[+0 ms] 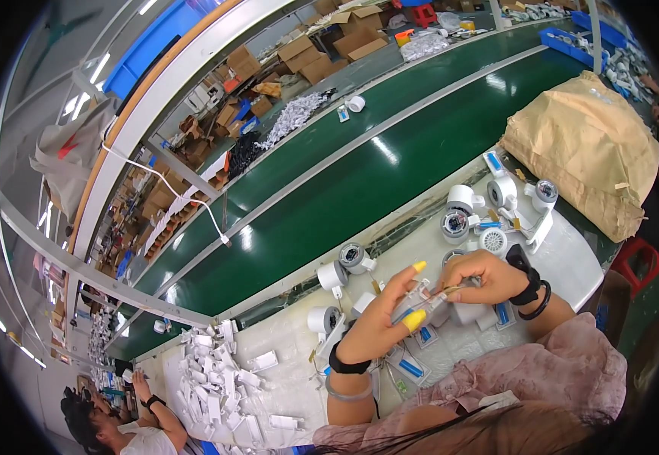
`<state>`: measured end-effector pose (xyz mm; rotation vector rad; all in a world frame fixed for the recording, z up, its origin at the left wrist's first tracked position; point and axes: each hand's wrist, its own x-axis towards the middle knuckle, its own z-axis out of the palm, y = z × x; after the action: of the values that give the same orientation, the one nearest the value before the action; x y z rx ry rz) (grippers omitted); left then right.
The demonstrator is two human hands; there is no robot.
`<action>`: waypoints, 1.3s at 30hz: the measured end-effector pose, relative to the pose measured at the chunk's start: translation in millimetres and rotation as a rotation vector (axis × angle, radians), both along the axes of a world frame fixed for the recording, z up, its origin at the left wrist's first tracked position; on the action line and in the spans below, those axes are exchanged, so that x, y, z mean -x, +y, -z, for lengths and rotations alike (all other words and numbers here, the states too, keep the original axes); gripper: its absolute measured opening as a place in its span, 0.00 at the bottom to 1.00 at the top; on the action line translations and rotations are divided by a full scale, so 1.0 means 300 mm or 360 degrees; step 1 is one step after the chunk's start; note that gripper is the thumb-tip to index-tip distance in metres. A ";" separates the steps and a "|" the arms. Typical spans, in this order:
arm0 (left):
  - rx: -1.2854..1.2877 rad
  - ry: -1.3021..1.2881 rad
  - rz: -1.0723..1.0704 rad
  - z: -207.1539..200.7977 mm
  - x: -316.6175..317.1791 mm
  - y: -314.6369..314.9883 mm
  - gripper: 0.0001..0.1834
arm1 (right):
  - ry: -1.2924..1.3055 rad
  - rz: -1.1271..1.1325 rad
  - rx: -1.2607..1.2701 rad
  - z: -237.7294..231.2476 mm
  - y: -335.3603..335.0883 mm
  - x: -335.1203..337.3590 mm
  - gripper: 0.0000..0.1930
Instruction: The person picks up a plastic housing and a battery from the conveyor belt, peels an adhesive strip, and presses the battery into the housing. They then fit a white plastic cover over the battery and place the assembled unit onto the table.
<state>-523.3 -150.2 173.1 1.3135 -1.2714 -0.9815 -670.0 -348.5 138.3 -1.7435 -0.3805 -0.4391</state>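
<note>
Small white part with thin wires point(429, 294) sits between both hands, raised just above the table point(572, 258), in front of the chest. Long axis runs roughly left-right, from one hand to the other. Left hand point(378, 322) grips its left end; yellow finger cots point(414, 319) on thumb and forefinger. Right hand point(488, 277) pinches the wire end from the right, fingers closed. Both equally near. Beyond: white round camera housings point(458, 220) clustered on the table, green conveyor belt point(360, 189) behind, tan sack point(591, 148) at right, pile of white brackets point(212, 379) at left
</note>
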 end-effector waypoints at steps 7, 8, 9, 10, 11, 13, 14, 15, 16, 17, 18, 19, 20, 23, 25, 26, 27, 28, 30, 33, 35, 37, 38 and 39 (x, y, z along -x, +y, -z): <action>0.0086 -0.1205 -0.0472 0.047 -0.015 -0.010 0.31 | 0.0227 -0.0122 0.0219 0.003 0.008 0.001 0.08; 0.0038 -0.1207 -0.0510 0.047 -0.015 -0.016 0.29 | 0.0452 -0.0197 -0.0144 0.007 0.010 0.006 0.08; -0.0029 -0.1067 -0.0534 0.029 -0.006 -0.026 0.24 | 0.0673 -0.0270 -0.0510 0.012 0.011 0.010 0.07; -0.0027 -0.1063 -0.0527 0.026 0.004 -0.031 0.24 | 0.0677 -0.0261 -0.0512 0.017 0.010 0.014 0.07; 0.0011 -0.0996 -0.0611 0.025 0.011 -0.035 0.22 | 0.0677 -0.0260 -0.0511 0.023 0.010 0.008 0.07; 0.0047 -0.0926 -0.0695 0.039 0.021 -0.040 0.21 | 0.0681 -0.0260 -0.0513 0.027 0.014 0.006 0.07; 0.0026 -0.0795 -0.0723 0.057 0.023 -0.042 0.23 | 0.0649 -0.0181 -0.0421 0.025 0.017 0.008 0.07; 0.0005 -0.0662 -0.0750 0.075 0.023 -0.045 0.25 | 0.0619 -0.0102 -0.0329 0.022 0.020 0.012 0.06; -0.0002 -0.0653 -0.0751 0.093 0.020 -0.053 0.25 | 0.0629 -0.0104 -0.0333 0.008 0.025 0.012 0.06; 0.0061 -0.0642 -0.0813 0.103 0.028 -0.061 0.24 | 0.0383 0.0233 0.0116 -0.008 0.038 0.018 0.05; 0.0121 -0.0631 -0.0874 0.105 0.037 -0.069 0.23 | 0.0131 0.0561 0.0566 -0.016 0.047 0.019 0.05; 0.0037 -0.0282 -0.0843 0.070 0.061 -0.076 0.20 | -0.0077 0.0790 0.0787 0.002 0.050 0.009 0.06; 0.0035 0.0217 -0.0609 0.093 0.034 -0.075 0.16 | -0.0047 0.0786 0.0771 0.013 0.056 -0.001 0.06; -0.0017 0.0767 -0.0562 0.090 0.043 -0.097 0.13 | -0.0452 0.1260 0.1045 0.022 0.054 -0.016 0.10; -0.0095 0.0842 -0.0622 0.125 0.040 -0.115 0.12 | -0.0522 0.1256 0.1000 0.035 0.047 -0.026 0.11; -0.0107 0.0840 -0.0611 0.139 0.045 -0.121 0.12 | -0.0603 0.1243 0.0961 0.042 0.045 -0.029 0.12; -0.0091 0.0774 -0.0616 0.152 0.051 -0.126 0.12 | -0.0597 0.1257 0.0957 0.050 0.046 -0.031 0.12; -0.0073 0.0707 -0.0621 0.159 0.055 -0.128 0.11 | -0.0618 0.1198 0.0937 0.058 0.049 -0.033 0.12; -0.0050 0.0688 -0.0575 0.163 0.069 -0.130 0.12 | -0.0629 0.1147 0.0915 0.076 0.058 -0.033 0.13; -0.0011 0.0588 -0.0667 0.153 0.091 -0.129 0.14 | -0.0698 0.1098 0.0858 0.093 0.066 -0.037 0.12; 0.0049 0.0466 -0.0674 0.155 0.098 -0.126 0.18 | -0.0678 0.1039 0.0821 0.099 0.064 -0.034 0.12; 0.0063 0.0443 -0.0674 0.149 0.110 -0.119 0.19 | -0.0671 0.1071 0.0807 0.096 0.065 -0.032 0.12; 0.0070 0.0421 -0.0683 0.147 0.116 -0.113 0.21 | -0.0661 0.1096 0.0786 0.095 0.068 -0.034 0.13; 0.0101 0.0382 -0.0692 0.146 0.123 -0.110 0.21 | -0.0664 0.1094 0.0787 0.097 0.069 -0.035 0.13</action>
<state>-560.2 -183.3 129.3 1.3065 -0.7835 -0.7545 -659.6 -327.8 109.4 -2.2493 -0.1735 -1.3033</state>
